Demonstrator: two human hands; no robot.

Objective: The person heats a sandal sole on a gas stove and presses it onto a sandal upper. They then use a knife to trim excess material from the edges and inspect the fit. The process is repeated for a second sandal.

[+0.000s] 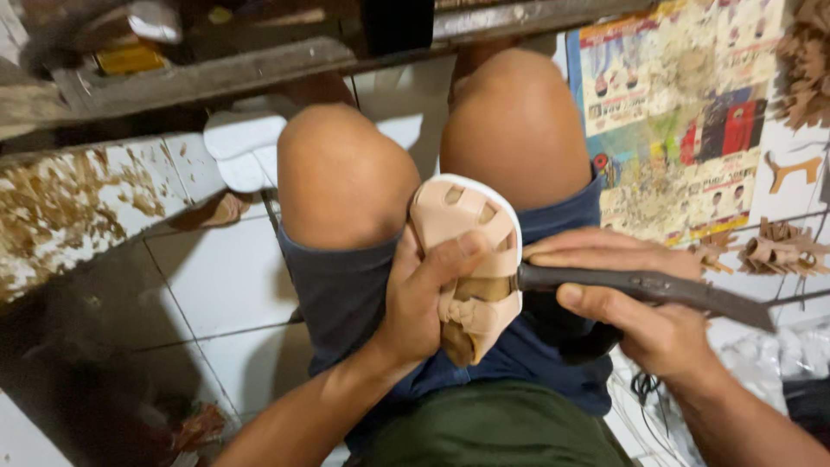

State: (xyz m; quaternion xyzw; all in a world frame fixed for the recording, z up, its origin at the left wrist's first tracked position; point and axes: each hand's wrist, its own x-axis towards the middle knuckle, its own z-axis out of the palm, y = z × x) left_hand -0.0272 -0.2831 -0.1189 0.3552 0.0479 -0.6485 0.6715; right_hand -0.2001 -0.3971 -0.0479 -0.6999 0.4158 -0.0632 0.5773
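A small beige strapped sandal (pixel 467 251) with a white sole edge rests on my lap between my knees, sole side away from me. My left hand (pixel 424 298) wraps around its left side, thumb across the straps. My right hand (pixel 635 303) grips a long dark metal tool (pixel 648 287) by its handle. The tool lies nearly level, and its front end touches the sandal's right edge. The tool's tip is hidden by the sandal and my fingers.
White floor tiles (pixel 225 277) lie to the left, stained brown at the far left. A dark wooden bench edge (pixel 216 78) runs across the top. A printed paper sheet (pixel 683 112) covered with dust and scraps of tan material (pixel 782 251) lies to the right. White plastic bags (pixel 778 355) sit at the lower right.
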